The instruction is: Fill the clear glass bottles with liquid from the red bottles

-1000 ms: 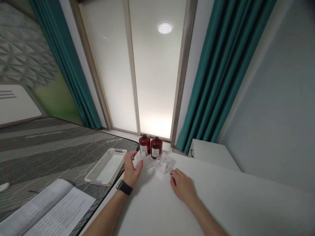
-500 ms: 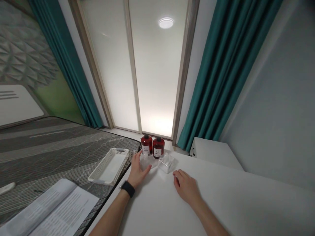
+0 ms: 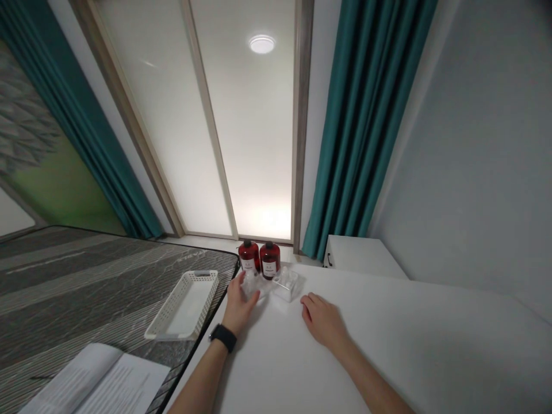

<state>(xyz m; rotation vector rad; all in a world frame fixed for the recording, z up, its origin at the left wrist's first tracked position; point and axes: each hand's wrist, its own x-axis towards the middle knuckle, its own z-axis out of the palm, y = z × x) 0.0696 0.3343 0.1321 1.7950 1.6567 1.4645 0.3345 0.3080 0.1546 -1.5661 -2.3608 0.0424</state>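
Observation:
My left hand [image 3: 240, 302], with a dark watch on its wrist, reaches around a clear plastic piece [image 3: 250, 283] on the white table [image 3: 276, 368]. Its thumb and fingers are spread; whether they touch the piece is hard to tell. To the right of it sits a second item, a clear plastic box-like container [image 3: 286, 284] with see-through parts. My right hand [image 3: 322, 319] rests on the table with fingers loosely bent, apart from that container and holding nothing. Just behind the clear pieces stand two dark red bottles with black caps, a left bottle [image 3: 249, 255] and a right bottle [image 3: 270, 260].
A white perforated basket [image 3: 185, 305] lies on the grey patterned surface [image 3: 112, 276] to the left. Closer to me there is an open book [image 3: 116, 382]. Beyond the table are a white cabinet [image 3: 364, 256], green curtains [image 3: 357, 126] and frosted sliding doors [image 3: 254, 144].
The camera view has turned slightly right, so the background shifts left. My left hand has drawn a little closer around the clear plastic piece. My right hand stays in about the same place.

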